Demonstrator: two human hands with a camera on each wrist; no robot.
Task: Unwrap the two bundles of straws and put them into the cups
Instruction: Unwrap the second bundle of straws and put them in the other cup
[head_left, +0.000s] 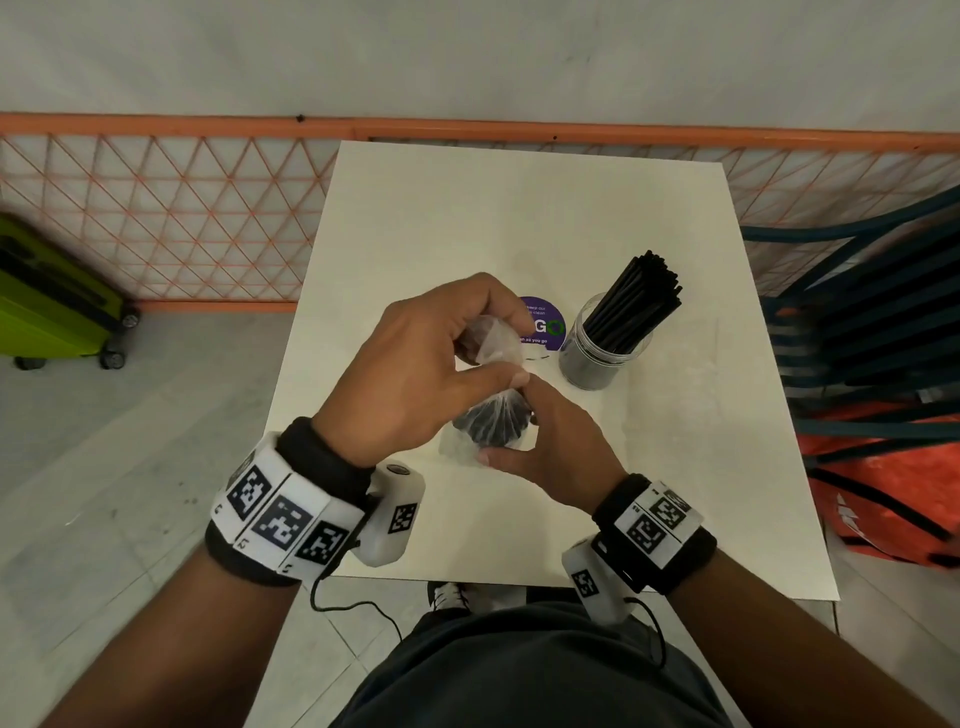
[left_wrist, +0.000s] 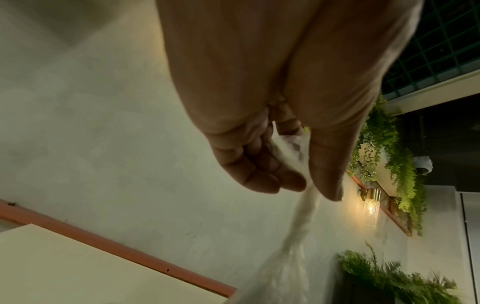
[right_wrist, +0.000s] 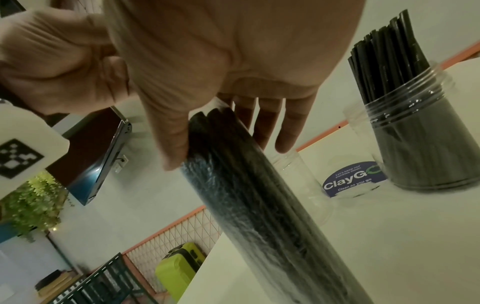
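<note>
A bundle of black straws (head_left: 491, 423) in clear plastic wrap stands almost upright over the white table (head_left: 519, 208). My right hand (head_left: 506, 421) grips its upper part; in the right wrist view the thumb lies on the bundle (right_wrist: 246, 195) and the fingers (right_wrist: 267, 127) reach behind it. My left hand (head_left: 514, 348) pinches the loose wrap (head_left: 496, 340) above the straws; the left wrist view shows the twisted plastic (left_wrist: 303, 216) running down from the fingertips. A clear cup (head_left: 602, 343) full of black straws stands to the right. An empty clear cup (right_wrist: 306, 185) stands behind the bundle.
A purple round sticker (head_left: 543, 322) lies on the table beside the filled cup. An orange mesh fence (head_left: 156, 208) runs behind the table. A green suitcase (head_left: 52, 296) stands at the left, stacked dark chairs (head_left: 857, 312) and an orange bag (head_left: 883, 493) at the right.
</note>
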